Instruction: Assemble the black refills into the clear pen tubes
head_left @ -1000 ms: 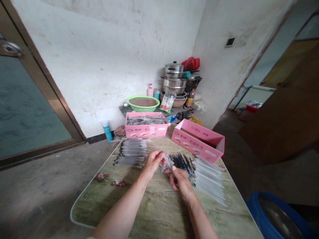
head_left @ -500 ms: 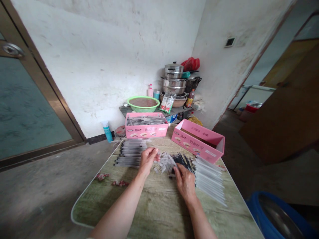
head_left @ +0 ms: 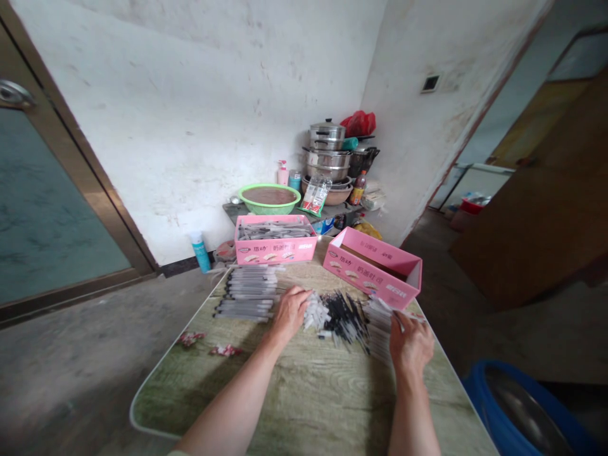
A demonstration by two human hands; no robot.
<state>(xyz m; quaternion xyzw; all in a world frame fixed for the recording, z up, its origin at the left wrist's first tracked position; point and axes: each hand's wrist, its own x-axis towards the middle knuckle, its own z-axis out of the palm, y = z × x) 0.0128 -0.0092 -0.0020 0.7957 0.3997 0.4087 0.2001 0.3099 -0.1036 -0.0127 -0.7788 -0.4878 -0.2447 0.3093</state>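
Lying side by side toward the right of the tabletop (head_left: 332,396), the clear tubes (head_left: 377,334) were partly covered by the right hand (head_left: 412,342). Its fingers were bent down over them, but whether they pinched a tube could not be told. The tubes' shared direction probably made single ones easier to pick out. Just left of them lay a heap of dark slim parts (head_left: 349,318), roughly aligned, and beside that a pile of small white pieces (head_left: 315,312), heaped loosely, perhaps because such short bits needed no ordering. The left hand (head_left: 291,311) rested at that pile's left side, fingers curled and close together; whether a piece sat between them was hidden. With the piles grouped between and beneath the hands, each kind seemed kept apart and within short reach.

Farther left, dark-tipped pens (head_left: 249,292) lay in stacked rows, well aligned, presumably to keep them tidy. Behind those stood a pink box (head_left: 275,251) full of similar slim pens, set at the far edge, likely to leave working room in front. A second pink box (head_left: 357,276) stood at an angle behind the tubes, its visible interior showing no pens. Beyond, a green basin (head_left: 269,206) and stacked pots (head_left: 327,158) crowded a low shelf against the wall.
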